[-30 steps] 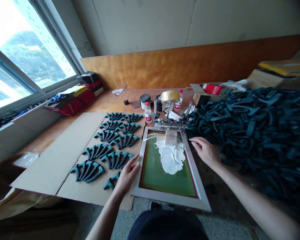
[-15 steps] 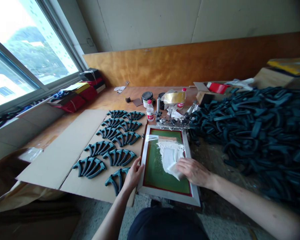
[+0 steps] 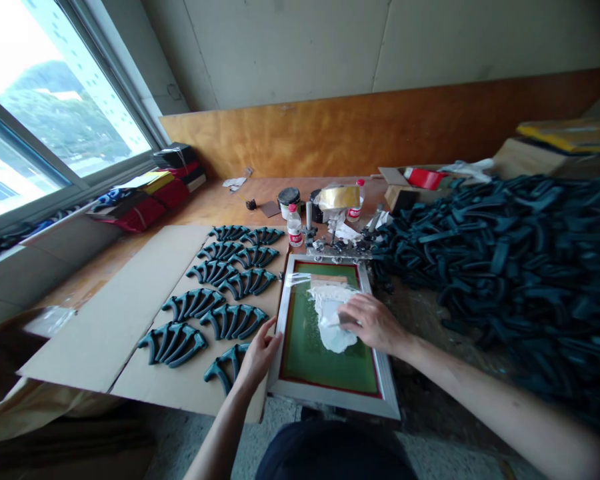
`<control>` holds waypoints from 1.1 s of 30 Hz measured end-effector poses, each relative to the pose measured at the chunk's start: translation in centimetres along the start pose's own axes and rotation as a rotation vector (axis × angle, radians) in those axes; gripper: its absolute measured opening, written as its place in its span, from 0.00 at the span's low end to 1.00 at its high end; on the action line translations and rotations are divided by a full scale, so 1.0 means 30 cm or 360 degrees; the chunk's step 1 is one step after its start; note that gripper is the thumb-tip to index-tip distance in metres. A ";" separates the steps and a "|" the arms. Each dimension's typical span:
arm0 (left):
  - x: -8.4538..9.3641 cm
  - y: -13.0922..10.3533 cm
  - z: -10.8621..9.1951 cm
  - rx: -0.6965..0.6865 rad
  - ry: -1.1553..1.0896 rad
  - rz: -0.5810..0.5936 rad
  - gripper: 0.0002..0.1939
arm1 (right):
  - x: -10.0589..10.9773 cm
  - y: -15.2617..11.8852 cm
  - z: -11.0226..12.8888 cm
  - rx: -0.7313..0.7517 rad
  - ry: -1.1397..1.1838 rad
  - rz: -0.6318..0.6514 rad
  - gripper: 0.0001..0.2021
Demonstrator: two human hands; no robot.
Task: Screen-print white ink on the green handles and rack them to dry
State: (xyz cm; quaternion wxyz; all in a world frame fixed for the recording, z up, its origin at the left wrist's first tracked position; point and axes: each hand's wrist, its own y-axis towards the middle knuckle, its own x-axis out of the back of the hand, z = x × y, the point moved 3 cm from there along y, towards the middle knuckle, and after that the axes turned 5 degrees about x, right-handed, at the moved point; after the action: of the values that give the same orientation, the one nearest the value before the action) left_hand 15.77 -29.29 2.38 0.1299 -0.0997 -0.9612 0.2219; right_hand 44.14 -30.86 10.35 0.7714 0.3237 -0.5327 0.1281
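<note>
A screen-printing frame [image 3: 387,383] with a pale metal border and green mesh lies in front of me. White ink [image 3: 333,341] is spread over the middle of its mesh. My right hand [image 3: 373,323] is closed over this ink, pinching a small squeegee mostly hidden by the fingers. At the frame's left border my left hand [image 3: 261,352] grips the edge, its thumb on the side. Beside it, dark green curved plastic parts [image 3: 235,321] lie in fanned groups on a cardboard sheet [image 3: 145,280]. Metal clamps [image 3: 340,250] stand at the frame's far end.
A large heap of dark green parts [image 3: 525,260] covers the right side. Behind the frame stand a bottle with a red cap [image 3: 295,227], an ink tub [image 3: 289,202] and a yellow tape roll [image 3: 337,197]. A wooden board [image 3: 330,137] closes off the back.
My right hand has moved away from me over the white ink, with its grip more upright. My left hand stays at the frame's left edge. The view has shifted slightly.
</note>
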 end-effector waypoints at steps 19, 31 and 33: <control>0.026 0.009 -0.731 -0.0810 -0.0709 -0.0270 0.26 | -0.155 -0.161 -0.158 -0.0768 -0.0132 0.0188 0.09; -0.239 -0.192 -0.053 0.0398 -0.0823 0.0076 0.27 | -0.127 -0.113 0.116 -0.0056 0.0221 -0.0132 0.16; -0.100 -0.176 0.000 0.0336 -0.0685 -0.0177 0.27 | -0.080 -0.234 -0.106 -0.0281 0.0128 -0.0219 0.19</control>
State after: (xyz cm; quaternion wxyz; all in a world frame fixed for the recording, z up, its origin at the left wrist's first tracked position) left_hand 17.91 -34.70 4.14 -0.0561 0.0171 -0.9422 0.3298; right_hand 49.33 -33.80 4.93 0.8246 0.2849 -0.4872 0.0403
